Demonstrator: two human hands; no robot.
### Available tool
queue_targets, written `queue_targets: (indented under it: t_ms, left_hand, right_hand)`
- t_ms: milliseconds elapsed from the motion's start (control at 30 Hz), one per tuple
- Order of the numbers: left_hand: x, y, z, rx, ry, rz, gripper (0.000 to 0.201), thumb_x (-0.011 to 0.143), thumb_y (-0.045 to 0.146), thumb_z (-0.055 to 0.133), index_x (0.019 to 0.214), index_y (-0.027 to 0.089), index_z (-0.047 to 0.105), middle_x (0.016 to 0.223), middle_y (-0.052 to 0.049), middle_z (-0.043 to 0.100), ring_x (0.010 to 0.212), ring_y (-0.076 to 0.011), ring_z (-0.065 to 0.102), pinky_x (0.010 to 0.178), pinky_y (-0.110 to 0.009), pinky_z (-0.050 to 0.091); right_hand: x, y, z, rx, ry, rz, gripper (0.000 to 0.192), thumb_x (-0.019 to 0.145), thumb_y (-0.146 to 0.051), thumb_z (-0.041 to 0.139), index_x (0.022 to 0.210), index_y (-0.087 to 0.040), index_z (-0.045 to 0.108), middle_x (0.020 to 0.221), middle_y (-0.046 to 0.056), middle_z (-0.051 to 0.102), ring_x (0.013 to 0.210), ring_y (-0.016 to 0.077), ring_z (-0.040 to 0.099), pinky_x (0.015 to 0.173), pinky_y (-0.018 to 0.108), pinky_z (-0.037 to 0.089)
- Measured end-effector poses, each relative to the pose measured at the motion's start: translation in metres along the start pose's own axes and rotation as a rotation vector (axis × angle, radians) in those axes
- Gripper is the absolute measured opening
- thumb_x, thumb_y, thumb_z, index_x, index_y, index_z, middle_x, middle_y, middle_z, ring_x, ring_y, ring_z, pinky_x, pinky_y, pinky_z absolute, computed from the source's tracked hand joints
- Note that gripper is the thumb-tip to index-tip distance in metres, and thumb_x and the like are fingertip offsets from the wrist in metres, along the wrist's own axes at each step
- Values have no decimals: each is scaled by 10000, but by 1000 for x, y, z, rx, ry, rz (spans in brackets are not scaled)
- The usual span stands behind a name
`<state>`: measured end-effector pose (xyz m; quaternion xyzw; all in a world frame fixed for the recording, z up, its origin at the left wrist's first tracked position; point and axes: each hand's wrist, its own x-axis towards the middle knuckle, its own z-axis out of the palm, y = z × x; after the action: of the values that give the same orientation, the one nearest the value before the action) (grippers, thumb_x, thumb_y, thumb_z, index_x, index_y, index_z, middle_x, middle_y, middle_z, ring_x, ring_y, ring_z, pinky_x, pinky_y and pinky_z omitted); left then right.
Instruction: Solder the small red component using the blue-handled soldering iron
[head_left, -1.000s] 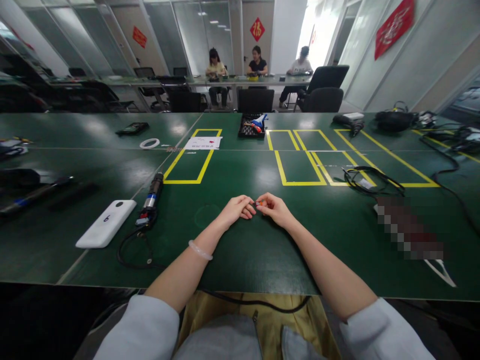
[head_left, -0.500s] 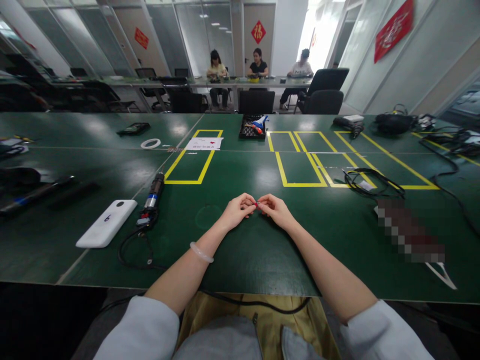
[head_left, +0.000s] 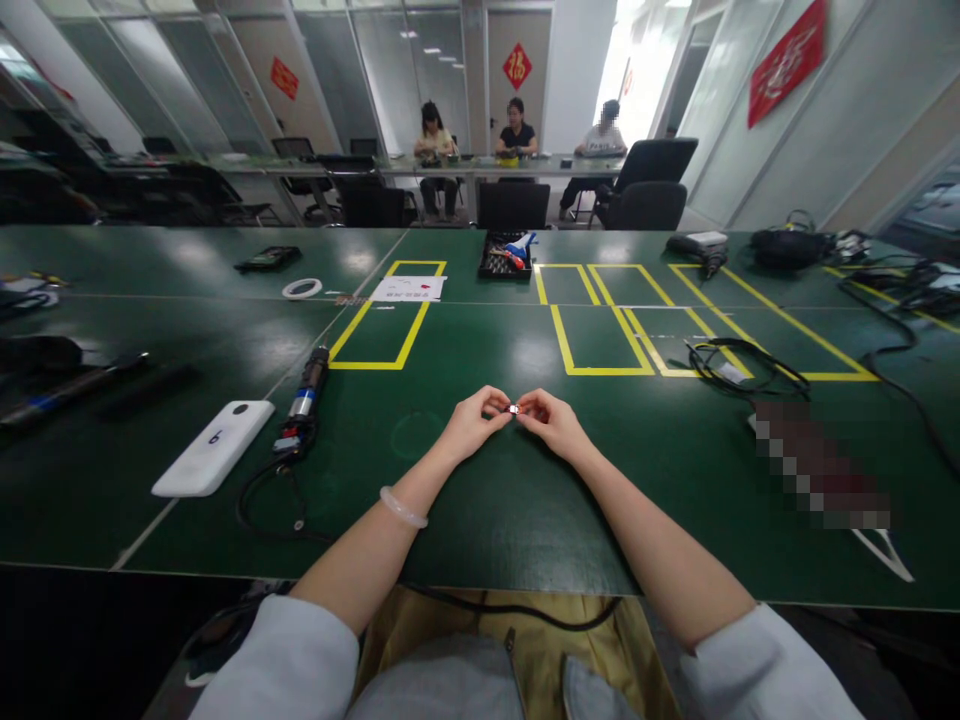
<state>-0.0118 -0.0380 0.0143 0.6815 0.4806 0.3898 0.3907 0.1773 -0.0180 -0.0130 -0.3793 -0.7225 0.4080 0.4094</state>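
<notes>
Between my fingertips is a tiny part (head_left: 514, 409) with a bright silvery face and some red; its kind is too small to make out. My left hand (head_left: 480, 420) pinches it from the left, thumb and fingertips together. From the other side my right hand (head_left: 551, 418) also pinches it, fingers curled. Both hands are close together just above the green table (head_left: 510, 520), and the fingers hide most of the part.
A white power bank (head_left: 215, 447) and a black tool with a cord (head_left: 303, 400) lie to the left. Farther back stand a black tray (head_left: 505, 262) and a white paper sign (head_left: 409, 288). Coiled black cable (head_left: 750, 362) lies right. Several people sit beyond.
The small part has turned between my fingers: its bright silvery face now shows where mostly red showed before. My hands have stayed in nearly the same place.
</notes>
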Motion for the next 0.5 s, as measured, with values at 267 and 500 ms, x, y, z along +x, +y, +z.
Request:
queue_targets:
  t_ms: [267, 500]
  left_hand:
    - [1, -9, 0, -172, -80, -111, 280, 774, 388, 657, 870, 137, 577, 766, -42, 647, 679, -125, 612, 595, -240, 478]
    - [3, -11, -3, -139, -71, -79, 288, 811, 393, 610, 955, 144, 601, 850, -57, 666, 725, -128, 617, 645, -249, 483]
  right_hand:
    - [-2, -4, 2, -99, -26, -65, 160, 815, -303, 609, 935, -198, 621, 850, 15, 669, 646, 119, 539, 614, 244, 430]
    - [-2, -5, 0, -89, -27, -38, 172, 816, -324, 610, 921, -189, 623, 802, 5, 642, 634, 116, 522, 600, 236, 415]
